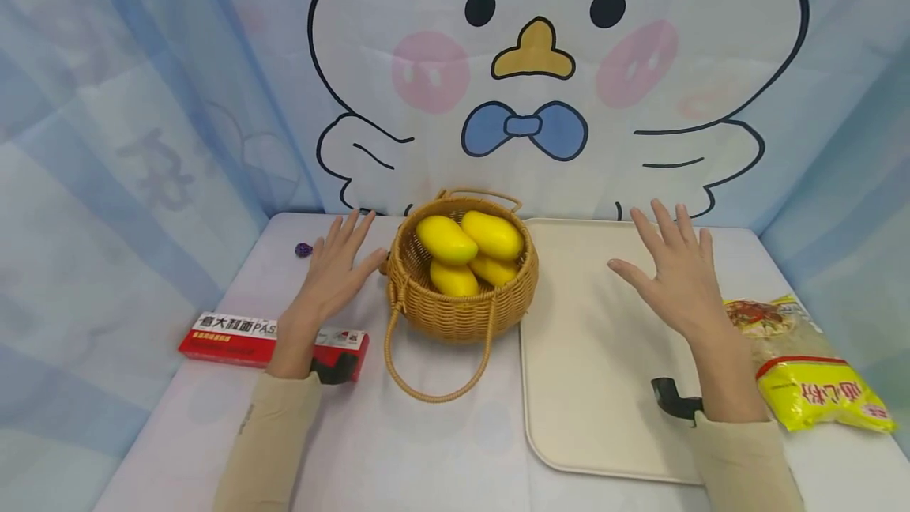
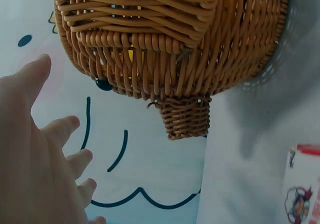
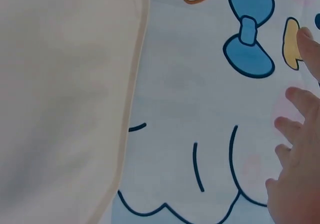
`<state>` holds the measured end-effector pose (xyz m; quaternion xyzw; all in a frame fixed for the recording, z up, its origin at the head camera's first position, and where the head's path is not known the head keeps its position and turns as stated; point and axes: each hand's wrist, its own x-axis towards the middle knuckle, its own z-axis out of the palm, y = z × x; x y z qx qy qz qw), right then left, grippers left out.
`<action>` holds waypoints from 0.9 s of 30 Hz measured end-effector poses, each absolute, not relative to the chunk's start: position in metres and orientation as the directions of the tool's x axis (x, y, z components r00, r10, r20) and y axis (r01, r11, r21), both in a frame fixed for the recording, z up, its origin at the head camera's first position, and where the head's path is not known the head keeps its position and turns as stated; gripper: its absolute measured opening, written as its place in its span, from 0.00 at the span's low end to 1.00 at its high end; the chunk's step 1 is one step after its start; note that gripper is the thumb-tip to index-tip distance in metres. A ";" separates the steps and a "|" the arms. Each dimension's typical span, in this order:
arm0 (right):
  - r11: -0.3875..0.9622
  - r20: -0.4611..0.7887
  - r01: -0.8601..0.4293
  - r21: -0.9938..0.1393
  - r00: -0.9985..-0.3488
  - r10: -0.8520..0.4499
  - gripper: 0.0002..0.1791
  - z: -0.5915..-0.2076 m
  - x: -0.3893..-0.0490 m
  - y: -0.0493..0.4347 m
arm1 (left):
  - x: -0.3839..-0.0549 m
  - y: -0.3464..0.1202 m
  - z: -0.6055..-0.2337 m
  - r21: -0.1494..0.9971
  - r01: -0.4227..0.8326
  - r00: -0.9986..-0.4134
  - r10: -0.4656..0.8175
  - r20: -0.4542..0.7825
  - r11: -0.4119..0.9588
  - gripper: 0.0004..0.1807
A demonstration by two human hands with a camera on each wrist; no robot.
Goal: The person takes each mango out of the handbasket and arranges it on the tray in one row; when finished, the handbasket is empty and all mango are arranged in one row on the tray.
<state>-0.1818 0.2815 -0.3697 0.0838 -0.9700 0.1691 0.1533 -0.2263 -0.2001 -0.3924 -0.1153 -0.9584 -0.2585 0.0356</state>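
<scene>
Several yellow mangoes [image 1: 446, 240] lie in a round wicker basket [image 1: 462, 321] at the middle of the table, its handle loop hanging toward the front. My left hand [image 1: 332, 273] is spread beside the basket's left side, holding nothing. In the left wrist view the basket's woven wall [image 2: 170, 59] appears apart from the left hand's fingers [image 2: 62, 129]. Over the cream tray [image 1: 590, 385] my right hand [image 1: 675, 283] is raised with fingers spread and holds nothing. The right wrist view shows the right hand [image 3: 300, 149] and the tray's edge [image 3: 134, 74].
A red and white pasta box [image 1: 235, 338] lies under the left forearm. The yellow food bag [image 1: 810, 393] lies right of the right forearm. A small purple object [image 1: 303, 250] sits near the left hand. A curtain [image 1: 540, 172] with a cartoon figure hangs behind the table.
</scene>
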 end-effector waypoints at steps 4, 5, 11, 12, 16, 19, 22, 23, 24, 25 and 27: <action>0.914 0.315 -0.253 -0.317 -0.937 -0.151 0.47 -0.366 -0.189 0.264 | -0.228 -0.194 -0.391 0.543 0.254 -0.967 0.215 0.135 0.801 0.41; 0.910 0.314 -0.264 -0.320 -0.936 -0.161 0.47 -0.365 -0.191 0.260 | -0.228 -0.192 -0.391 0.555 0.259 -0.966 0.219 0.138 0.791 0.41; 0.896 0.309 -0.321 -0.307 -0.924 -0.225 0.46 -0.363 -0.200 0.233 | -0.226 -0.181 -0.396 0.615 0.288 -0.957 0.242 0.159 0.734 0.39; 0.893 0.308 -0.331 -0.303 -0.921 -0.237 0.46 -0.363 -0.201 0.229 | -0.226 -0.180 -0.397 0.623 0.291 -0.956 0.245 0.161 0.726 0.39; 0.878 0.308 -0.379 -0.292 -0.907 -0.289 0.45 -0.361 -0.206 0.211 | -0.225 -0.174 -0.398 0.658 0.304 -0.951 0.258 0.170 0.689 0.39; 0.862 0.303 -0.409 -0.297 -0.897 -0.321 0.45 -0.358 -0.209 0.197 | -0.225 -0.170 -0.399 0.682 0.320 -0.945 0.270 0.183 0.657 0.39; 0.846 0.299 -0.438 -0.303 -0.887 -0.352 0.45 -0.354 -0.211 0.182 | -0.226 -0.166 -0.399 0.721 0.326 -0.942 0.277 0.191 0.611 0.39; 0.842 0.295 -0.447 -0.303 -0.884 -0.363 0.45 -0.353 -0.212 0.177 | -0.226 -0.165 -0.400 0.736 0.322 -0.942 0.276 0.188 0.595 0.39; 0.837 0.291 -0.456 -0.303 -0.880 -0.375 0.44 -0.351 -0.212 0.172 | -0.227 -0.164 -0.400 0.751 0.318 -0.943 0.276 0.186 0.579 0.39; 0.832 0.290 -0.468 -0.297 -0.874 -0.389 0.44 -0.350 -0.214 0.167 | -0.226 -0.163 -0.400 0.767 0.312 -0.944 0.273 0.185 0.560 0.38; 0.824 0.282 -0.491 -0.284 -0.864 -0.418 0.44 -0.349 -0.216 0.157 | -0.227 -0.161 -0.401 0.785 0.314 -0.942 0.278 0.188 0.534 0.37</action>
